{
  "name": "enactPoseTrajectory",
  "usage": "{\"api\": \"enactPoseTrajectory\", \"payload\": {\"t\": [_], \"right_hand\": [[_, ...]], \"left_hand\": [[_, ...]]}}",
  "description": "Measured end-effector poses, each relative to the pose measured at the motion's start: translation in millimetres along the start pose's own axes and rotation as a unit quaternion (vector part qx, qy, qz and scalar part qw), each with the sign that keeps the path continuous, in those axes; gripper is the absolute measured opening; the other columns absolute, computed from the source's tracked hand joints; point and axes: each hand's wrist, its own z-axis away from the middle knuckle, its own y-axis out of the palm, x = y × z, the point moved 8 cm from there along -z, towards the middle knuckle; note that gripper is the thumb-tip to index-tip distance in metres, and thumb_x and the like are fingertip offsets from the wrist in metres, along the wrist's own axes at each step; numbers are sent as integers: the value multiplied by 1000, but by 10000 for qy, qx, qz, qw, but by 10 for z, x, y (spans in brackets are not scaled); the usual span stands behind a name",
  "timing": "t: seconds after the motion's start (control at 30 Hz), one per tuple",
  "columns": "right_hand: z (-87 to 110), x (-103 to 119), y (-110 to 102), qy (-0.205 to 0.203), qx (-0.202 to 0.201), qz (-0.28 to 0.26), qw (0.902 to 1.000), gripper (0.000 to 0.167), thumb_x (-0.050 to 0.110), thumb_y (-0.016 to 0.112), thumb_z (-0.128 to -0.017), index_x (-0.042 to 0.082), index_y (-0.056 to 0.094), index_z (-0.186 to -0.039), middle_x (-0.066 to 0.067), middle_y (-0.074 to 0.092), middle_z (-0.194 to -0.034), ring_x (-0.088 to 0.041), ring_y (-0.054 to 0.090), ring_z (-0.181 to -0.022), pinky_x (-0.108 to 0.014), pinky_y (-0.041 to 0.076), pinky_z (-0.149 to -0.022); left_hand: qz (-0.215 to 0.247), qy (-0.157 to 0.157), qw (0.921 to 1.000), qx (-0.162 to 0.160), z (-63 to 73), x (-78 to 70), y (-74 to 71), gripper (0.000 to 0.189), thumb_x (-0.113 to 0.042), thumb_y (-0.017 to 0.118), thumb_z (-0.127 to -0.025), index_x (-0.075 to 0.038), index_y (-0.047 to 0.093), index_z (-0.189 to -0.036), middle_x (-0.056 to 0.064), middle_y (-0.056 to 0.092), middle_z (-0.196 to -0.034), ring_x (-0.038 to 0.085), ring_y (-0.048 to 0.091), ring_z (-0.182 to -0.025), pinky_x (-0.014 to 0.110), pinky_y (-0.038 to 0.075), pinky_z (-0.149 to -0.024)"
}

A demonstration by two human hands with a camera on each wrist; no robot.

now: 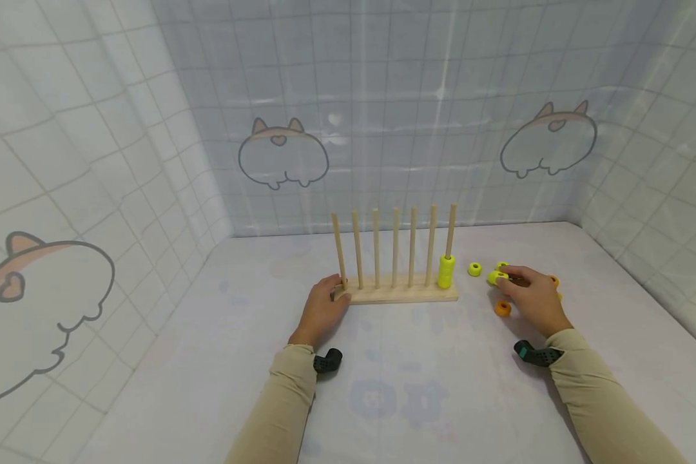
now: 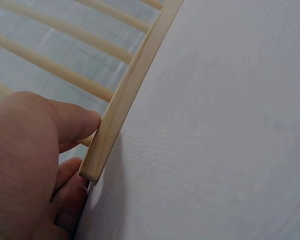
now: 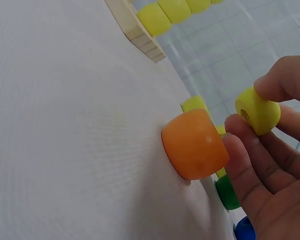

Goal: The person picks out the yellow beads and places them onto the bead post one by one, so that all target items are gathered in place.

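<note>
A wooden peg rack (image 1: pixel 403 296) stands on the table, a row of several upright pegs on a flat base. My left hand (image 1: pixel 323 310) grips the base's left end; in the left wrist view the thumb (image 2: pixel 79 121) presses its edge, other fingers partly hidden. Several yellow beads (image 1: pixel 446 272) are stacked on the rightmost peg. To the right of the rack, my right hand (image 1: pixel 536 301) pinches a yellow bead (image 3: pixel 258 110) between thumb and fingers. Below the right fingers sits an orange bead (image 3: pixel 196 145).
A loose yellow bead (image 1: pixel 474 269) lies between the rack and the right hand. Near that hand the right wrist view shows a green bead (image 3: pixel 227 192) and a blue bead (image 3: pixel 245 229). A grid-patterned cloth wall (image 1: pixel 383 96) rises behind the table.
</note>
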Motion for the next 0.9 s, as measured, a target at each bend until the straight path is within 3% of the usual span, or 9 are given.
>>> {"api": "enactPoseTrajectory", "payload": {"t": [0.33, 0.9], "right_hand": [[-11, 4, -23, 79, -47, -134, 9999, 57, 44, 62, -98, 5, 57, -139, -16, 61, -128, -21, 61, -101, -12, 49, -71], [7, 97, 33, 217, -16, -318, 9993, 63, 46, 61, -97, 3, 54, -142, -19, 61, -126, -28, 62, -101, -14, 52, -70]], "left_hand": [[-22, 11, 10000, -13, -16, 2, -1, 49, -18, 66, -94, 2, 57, -138, 19, 50, -147, 36, 41, -139, 48, 32, -115], [23, -5, 10000, 15, 12, 2, 1, 51, -17, 67, -95, 3, 55, -140, 20, 49, -147, 37, 41, -139, 48, 32, -116]]}}
